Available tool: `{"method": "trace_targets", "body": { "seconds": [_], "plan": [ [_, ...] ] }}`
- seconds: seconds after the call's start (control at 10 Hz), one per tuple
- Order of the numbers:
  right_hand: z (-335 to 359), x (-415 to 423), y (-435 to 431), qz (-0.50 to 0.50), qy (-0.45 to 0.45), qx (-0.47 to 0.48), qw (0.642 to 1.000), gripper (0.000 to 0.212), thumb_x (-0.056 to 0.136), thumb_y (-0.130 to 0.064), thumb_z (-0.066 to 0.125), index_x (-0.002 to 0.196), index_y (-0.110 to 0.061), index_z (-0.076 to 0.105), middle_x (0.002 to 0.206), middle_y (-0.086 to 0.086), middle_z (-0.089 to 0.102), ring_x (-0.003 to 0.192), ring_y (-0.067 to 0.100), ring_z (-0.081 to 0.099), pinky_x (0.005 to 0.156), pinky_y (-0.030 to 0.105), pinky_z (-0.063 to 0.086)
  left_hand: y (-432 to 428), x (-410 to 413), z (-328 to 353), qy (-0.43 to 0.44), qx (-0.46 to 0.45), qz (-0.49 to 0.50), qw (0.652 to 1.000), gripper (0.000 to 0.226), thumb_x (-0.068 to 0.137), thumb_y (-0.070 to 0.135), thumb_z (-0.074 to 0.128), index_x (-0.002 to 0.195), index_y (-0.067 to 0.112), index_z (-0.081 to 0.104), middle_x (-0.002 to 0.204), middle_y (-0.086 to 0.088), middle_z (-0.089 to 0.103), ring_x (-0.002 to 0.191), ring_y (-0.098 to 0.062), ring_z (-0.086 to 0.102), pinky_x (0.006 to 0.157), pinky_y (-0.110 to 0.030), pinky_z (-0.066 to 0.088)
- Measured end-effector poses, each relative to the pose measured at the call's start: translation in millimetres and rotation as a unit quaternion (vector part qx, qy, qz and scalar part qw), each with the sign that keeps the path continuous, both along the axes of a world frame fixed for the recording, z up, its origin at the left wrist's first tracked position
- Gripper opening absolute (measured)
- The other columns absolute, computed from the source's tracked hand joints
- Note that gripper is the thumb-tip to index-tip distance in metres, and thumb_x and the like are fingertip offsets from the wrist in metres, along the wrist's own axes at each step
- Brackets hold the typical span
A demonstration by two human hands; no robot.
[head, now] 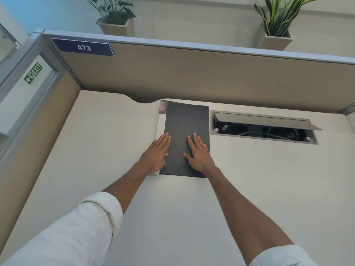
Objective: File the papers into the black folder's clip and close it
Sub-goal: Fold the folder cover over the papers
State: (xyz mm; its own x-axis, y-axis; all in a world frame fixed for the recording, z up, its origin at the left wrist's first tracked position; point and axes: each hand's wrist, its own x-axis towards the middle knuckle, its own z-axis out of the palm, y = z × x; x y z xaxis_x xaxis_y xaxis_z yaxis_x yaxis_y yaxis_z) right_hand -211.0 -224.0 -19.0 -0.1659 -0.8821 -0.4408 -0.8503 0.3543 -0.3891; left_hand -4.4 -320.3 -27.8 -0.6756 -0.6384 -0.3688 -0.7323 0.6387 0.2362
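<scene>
The black folder (185,123) lies shut and flat on the white desk, near the back partition. A white strip of papers (161,121) sticks out along its left edge, with a grey and orange patch at the far corner. My left hand (156,152) rests flat, fingers straight, across that left edge, partly on the papers and partly on the cover. Fingers spread, my right hand (197,152) presses flat on the cover's lower right part. The folder's clip is hidden inside.
An open cable tray (265,129) with wires is set into the desk (96,150) right of the folder. A beige partition (192,73) with a "473" label walls the back and left. Two potted plants stand behind it.
</scene>
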Motion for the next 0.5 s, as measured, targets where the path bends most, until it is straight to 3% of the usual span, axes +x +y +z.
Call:
{"method": "trace_targets", "body": {
  "seconds": [0.5],
  "plan": [
    [4.3, -13.1, -23.1, 0.010, 0.012, 0.013, 1.000, 0.080, 0.117, -0.043, 0.045, 0.178, -0.024, -0.004, 0.185, 0.002, -0.017, 0.174, 0.024, -0.011, 0.142, 0.047, 0.004, -19.3, -12.3, -2.5, 0.000, -0.012, 0.000, 1.000, 0.073, 0.118, 0.017, 0.033, 0.178, 0.010, -0.008, 0.188, -0.006, -0.016, 0.177, -0.022, -0.011, 0.145, -0.040, 0.003]
  ]
}}
